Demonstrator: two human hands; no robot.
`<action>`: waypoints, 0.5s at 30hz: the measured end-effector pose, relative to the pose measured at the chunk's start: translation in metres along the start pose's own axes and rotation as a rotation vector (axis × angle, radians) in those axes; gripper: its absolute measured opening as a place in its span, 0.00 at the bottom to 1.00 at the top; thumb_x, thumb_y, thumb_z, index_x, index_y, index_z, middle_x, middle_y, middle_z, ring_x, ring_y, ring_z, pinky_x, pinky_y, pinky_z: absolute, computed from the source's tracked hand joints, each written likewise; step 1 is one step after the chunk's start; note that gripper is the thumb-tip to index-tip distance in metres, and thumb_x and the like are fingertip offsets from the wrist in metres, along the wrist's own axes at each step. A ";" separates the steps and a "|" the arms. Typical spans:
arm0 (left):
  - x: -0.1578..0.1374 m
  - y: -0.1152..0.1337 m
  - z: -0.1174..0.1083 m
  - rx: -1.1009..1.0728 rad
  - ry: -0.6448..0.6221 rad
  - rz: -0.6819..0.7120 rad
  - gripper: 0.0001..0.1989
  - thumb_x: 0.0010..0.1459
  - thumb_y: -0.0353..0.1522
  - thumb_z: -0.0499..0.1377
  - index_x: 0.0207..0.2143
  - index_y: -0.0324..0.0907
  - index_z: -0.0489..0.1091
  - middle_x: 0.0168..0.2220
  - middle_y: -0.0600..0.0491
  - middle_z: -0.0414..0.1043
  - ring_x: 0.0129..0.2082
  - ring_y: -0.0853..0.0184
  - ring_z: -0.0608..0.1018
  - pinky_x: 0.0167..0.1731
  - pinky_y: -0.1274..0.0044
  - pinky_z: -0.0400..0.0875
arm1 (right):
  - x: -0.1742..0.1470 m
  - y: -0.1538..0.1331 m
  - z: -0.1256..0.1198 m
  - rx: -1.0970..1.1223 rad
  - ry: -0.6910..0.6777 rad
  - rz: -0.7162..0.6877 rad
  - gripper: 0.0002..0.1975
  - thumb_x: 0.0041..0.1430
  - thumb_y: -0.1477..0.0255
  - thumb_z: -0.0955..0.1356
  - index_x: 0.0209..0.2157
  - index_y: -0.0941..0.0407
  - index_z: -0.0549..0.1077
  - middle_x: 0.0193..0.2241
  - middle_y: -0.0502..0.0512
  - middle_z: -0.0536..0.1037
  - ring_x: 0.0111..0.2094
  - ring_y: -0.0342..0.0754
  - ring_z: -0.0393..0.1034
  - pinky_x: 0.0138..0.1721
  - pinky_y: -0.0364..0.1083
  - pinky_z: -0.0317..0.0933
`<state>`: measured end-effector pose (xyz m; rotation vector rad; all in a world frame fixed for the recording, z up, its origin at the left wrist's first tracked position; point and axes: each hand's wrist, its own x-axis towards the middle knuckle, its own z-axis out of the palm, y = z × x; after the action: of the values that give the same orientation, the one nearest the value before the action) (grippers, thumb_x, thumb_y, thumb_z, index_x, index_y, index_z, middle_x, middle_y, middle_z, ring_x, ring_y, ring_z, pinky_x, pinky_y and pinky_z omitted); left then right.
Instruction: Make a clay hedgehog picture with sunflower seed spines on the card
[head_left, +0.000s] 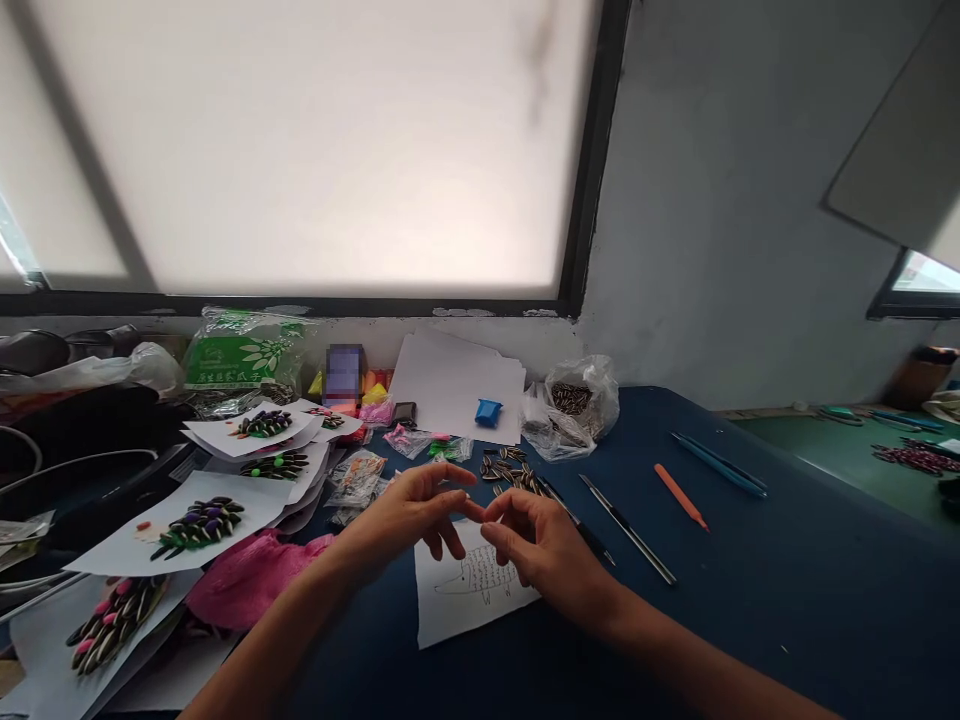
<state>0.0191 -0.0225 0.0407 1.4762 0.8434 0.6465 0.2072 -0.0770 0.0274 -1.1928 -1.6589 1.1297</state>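
Observation:
My left hand (pixel 417 508) hovers over a sheet of paper (pixel 442 622), its fingers spread apart. The thumb and fingers of my right hand (pixel 556 545) are pinched together at the tip of a left finger. Whatever lies in that pinch, if anything, is too small to make out. On the paper beneath is a pen-drawn hedgehog with a pointed snout and small legs, partly covered by my right hand. Just behind my hands lies a loose pile of striped sunflower seeds (pixel 510 468). A dark pen (pixel 581 525) rests beside the right hand.
At left are stacked papers with seed-and-clay pictures (pixel 262 490) and pink cloth-like material (pixel 247 580). A craft knife (pixel 630 530), orange pen (pixel 681 497) and blue tweezers (pixel 716 463) lie right. Behind stand a seed bag (pixel 574 400), white sheets (pixel 442 375) and blue clay (pixel 488 412).

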 end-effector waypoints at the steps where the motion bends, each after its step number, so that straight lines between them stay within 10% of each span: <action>1: -0.001 0.000 -0.001 0.022 -0.020 0.005 0.24 0.55 0.46 0.61 0.47 0.39 0.65 0.39 0.45 0.80 0.24 0.67 0.80 0.20 0.80 0.68 | -0.001 0.000 0.001 -0.027 0.018 -0.016 0.11 0.60 0.64 0.67 0.36 0.57 0.71 0.21 0.45 0.69 0.20 0.39 0.60 0.21 0.39 0.57; 15: -0.004 -0.001 0.013 0.089 -0.216 -0.019 0.25 0.58 0.50 0.56 0.48 0.40 0.63 0.36 0.48 0.78 0.25 0.66 0.80 0.20 0.79 0.68 | -0.002 -0.003 0.001 -0.118 0.006 -0.095 0.16 0.61 0.59 0.66 0.31 0.58 0.76 0.22 0.50 0.70 0.22 0.41 0.58 0.24 0.42 0.54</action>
<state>0.0273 -0.0328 0.0389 1.5846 0.7248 0.4303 0.2061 -0.0793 0.0297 -1.1759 -1.7791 0.9799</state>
